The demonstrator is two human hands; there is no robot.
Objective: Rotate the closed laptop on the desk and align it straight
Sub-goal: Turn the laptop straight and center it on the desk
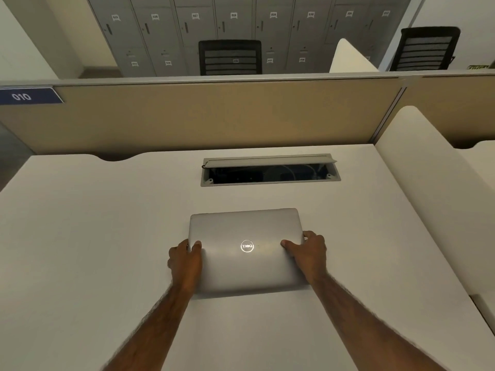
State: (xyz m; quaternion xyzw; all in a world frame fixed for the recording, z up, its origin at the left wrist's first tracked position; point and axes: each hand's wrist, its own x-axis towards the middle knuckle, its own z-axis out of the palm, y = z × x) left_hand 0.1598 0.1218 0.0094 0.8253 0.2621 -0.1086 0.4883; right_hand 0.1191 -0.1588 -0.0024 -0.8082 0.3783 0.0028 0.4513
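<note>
A closed silver laptop point(245, 231) with a round logo on its lid lies flat on the white desk point(93, 236), near the middle. Its edges run almost parallel to the desk's front and back. My left hand point(184, 259) grips the laptop's left side, thumb on the lid and fingers wrapped around the edge. On the opposite side my right hand point(308, 254) holds it the same way, thumb on top. Both forearms reach in from the bottom of the view.
An open cable tray point(269, 171) with a raised flap is set into the desk behind the laptop. A tan partition point(214, 116) closes the back, and a white divider point(428, 170) borders the right. Chairs and grey lockers stand beyond.
</note>
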